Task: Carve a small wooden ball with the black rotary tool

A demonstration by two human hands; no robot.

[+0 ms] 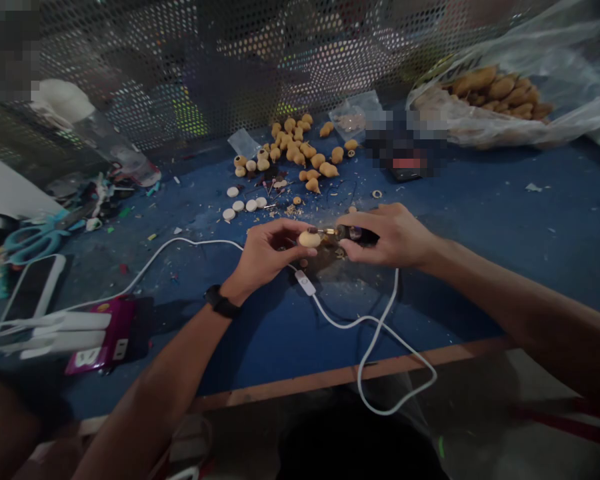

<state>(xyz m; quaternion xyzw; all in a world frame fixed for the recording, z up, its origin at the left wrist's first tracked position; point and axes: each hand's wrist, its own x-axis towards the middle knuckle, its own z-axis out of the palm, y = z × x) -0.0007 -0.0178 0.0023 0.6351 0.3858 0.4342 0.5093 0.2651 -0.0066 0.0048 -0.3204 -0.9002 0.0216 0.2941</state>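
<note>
Between the fingers and thumb of my left hand is a small pale gourd. My right hand is closed around a rotary tool with a dark body and a brass-coloured collar. The tool's tip points left and meets the gourd near its dark end; whether it has gone in I cannot tell. A white cord with an inline switch runs under my hands. Beyond them lie several small gourds, some cut open, and several white discs.
A clear bag of gourds stands at the back right, near a perforated metal screen. On the left are blue scissors, a phone, a purple power bank and a plastic bottle. The table's wooden edge is in front.
</note>
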